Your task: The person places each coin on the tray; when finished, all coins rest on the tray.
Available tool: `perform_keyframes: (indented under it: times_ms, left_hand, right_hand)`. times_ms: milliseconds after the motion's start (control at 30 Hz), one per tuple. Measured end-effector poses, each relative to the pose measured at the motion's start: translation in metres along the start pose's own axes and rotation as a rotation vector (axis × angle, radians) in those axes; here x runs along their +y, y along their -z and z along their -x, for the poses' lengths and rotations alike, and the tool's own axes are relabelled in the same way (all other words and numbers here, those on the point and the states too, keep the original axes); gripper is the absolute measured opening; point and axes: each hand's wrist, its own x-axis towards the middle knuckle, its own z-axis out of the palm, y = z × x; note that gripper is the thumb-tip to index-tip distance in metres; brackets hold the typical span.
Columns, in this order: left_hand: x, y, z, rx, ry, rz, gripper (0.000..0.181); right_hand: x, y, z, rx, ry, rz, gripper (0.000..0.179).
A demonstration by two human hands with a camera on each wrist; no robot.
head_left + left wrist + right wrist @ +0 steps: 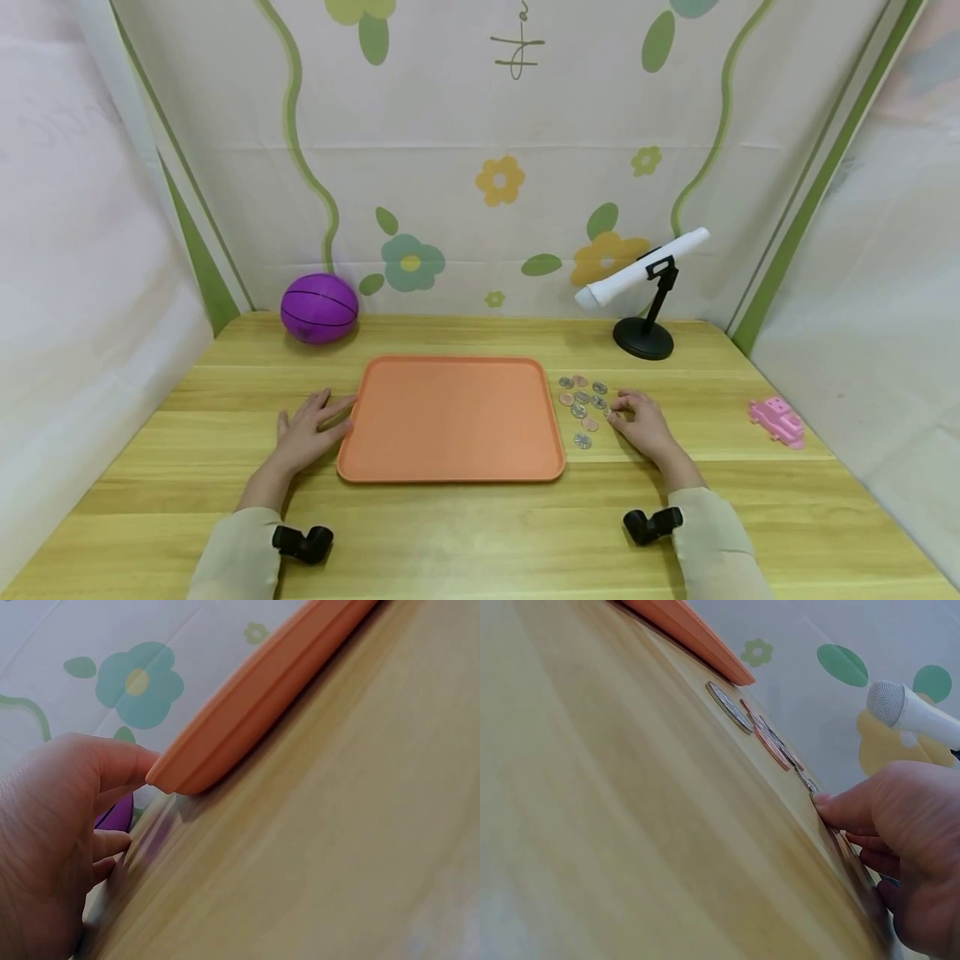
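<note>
Item 1, far left rear: purple rubber ball with black seams (319, 308), resting on the pale wooden table (480, 517) against the flower-print backdrop.

Item 2: left hand (307, 432), flat on the table, fingers straight, released, its thumb (124, 761) touching the left rim of the tray. It holds nothing.

Item 3, centre: flat rectangular orange plastic tray (450, 417) with rounded corners and a raised lip; nothing lies in it.

Item 4, just right of the tray: a loose cluster of small round coins (582, 404), silver and copper-toned, lying flat on the table, some touching.

Item 5: right hand (643, 427), fingers curled, fingertips (826, 802) down at the near-right edge of the cluster and apparently pinching one coin; the coin itself is too hidden to confirm.

Handling note: flat coins give little edge; a judgement is that sliding one clear of its neighbours before pinching would lift it cleanly, with the left hand steadying the tray.

Item 6, right rear: white tube-shaped microphone on a black round-based stand (645, 283).

Item 7, far right: small pink plastic toy (777, 420).

Writing: a dark handwritten mark on the backdrop, top centre, unreadable. No brands visible.
</note>
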Motion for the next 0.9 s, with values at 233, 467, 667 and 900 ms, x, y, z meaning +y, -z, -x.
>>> perform_keyframes:
  times_ms: [233, 467, 667, 900]
  left_hand:
    - [-0.002, -0.001, 0.000, -0.002, 0.009, -0.005, 0.048]
    - [-0.004, -0.001, 0.000, 0.003, 0.007, -0.014, 0.048]
    - [-0.003, -0.001, 0.000, 0.005, 0.005, -0.015, 0.048]
    - [-0.002, 0.000, 0.000, 0.001, 0.009, -0.017, 0.048]
  right_hand:
    - [-0.002, -0.001, 0.000, 0.012, -0.029, 0.022, 0.017]
    - [-0.002, -0.003, 0.000, 0.065, -0.055, -0.054, 0.018]
    - [-0.003, 0.002, -0.002, 0.030, -0.058, -0.052, 0.017]
    - [-0.006, 0.009, -0.007, -0.018, -0.133, -0.186, 0.025]
